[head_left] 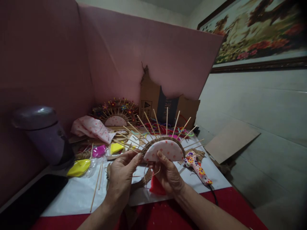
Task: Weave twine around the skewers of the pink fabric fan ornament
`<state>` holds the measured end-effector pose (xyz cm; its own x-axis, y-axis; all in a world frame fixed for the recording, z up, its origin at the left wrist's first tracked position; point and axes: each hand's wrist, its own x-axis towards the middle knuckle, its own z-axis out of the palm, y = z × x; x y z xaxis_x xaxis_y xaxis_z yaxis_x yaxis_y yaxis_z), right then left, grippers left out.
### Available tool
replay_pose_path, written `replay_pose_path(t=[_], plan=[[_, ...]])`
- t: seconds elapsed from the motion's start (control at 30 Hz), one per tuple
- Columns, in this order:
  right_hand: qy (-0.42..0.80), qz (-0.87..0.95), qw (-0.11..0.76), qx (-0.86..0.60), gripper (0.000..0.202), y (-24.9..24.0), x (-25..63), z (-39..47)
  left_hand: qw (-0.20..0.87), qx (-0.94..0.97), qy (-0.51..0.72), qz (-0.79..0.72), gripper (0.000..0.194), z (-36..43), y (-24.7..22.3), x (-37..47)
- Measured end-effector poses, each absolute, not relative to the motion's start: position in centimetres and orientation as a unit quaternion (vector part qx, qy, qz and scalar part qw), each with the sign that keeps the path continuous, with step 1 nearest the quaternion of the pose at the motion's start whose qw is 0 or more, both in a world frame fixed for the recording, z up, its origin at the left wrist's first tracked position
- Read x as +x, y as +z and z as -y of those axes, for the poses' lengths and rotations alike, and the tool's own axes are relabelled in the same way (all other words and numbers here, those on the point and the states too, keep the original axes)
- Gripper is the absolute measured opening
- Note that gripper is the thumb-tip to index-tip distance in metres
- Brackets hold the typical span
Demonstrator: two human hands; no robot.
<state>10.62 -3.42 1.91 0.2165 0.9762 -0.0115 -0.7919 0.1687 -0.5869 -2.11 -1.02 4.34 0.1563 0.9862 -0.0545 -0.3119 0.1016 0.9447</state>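
A half-round craft piece (168, 151), covered in pale cloth with small red dots, is held up over the table. Thin wooden sticks (167, 123) fan out from its brown, cord-like curved rim. My right hand (170, 174) grips its lower edge, the thumb pressed on the cloth face. At the left corner of the rim, the fingers of my left hand (123, 174) are pinched together, apparently on the brown cord. A loop of thin twine (144, 174) hangs between both hands. Behind my right hand lies a red packet (157, 185), partly hidden.
A flower-patterned glue gun (198, 167) lies at right, its cord running off the front. Yellow (79, 167) and magenta (98, 151) packets, loose sticks (96, 187) and a dark phone-like slab (35, 198) are at left. A purple tumbler (45, 137), dotted cloth (91, 127) and a finished-looking fan piece (116, 119) stand behind.
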Motion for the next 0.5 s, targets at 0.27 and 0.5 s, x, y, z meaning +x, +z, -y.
replay_pose_path(t=[0.27, 0.5], plan=[[0.599, 0.180, 0.742, -0.242, 0.023, 1.67, 10.77, 3.33, 0.650, 0.434, 0.508, -0.362, 0.021, 0.98, 4.77, -2.07], [0.627, 0.166, 0.725, -0.232, 0.021, 1.75, 11.01, 3.36, 0.664, 0.437, 0.511, -0.326, 0.018, 1.28, 4.82, -1.83]])
